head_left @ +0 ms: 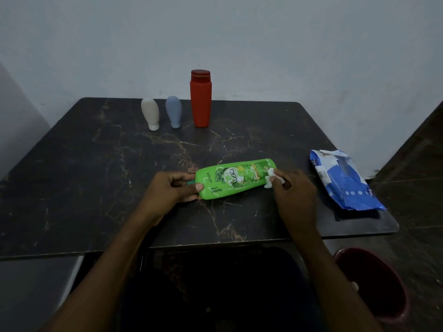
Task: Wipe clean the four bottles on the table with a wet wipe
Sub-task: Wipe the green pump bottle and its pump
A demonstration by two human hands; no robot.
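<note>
The right hand (296, 188) pinches a crumpled white wet wipe (272, 179) between its fingertips and presses it against the base end of the green bottle (236, 179). That bottle is held on its side above the middle of the dark marbled table (96, 176), its label facing up and its cap end pointing left. The left hand (171, 188) closes around the cap end, thumb on top of the bottle and fingers curled beneath. Near the table's far edge three more bottles stand in a row, apart from one another: a beige bottle (150, 113), a grey-blue bottle (173, 111) and a taller red bottle (201, 98). A blue wipe packet (345, 182), torn open, lies on the table's right side. A dark red bin (374, 286) sits on the floor at lower right.
</note>
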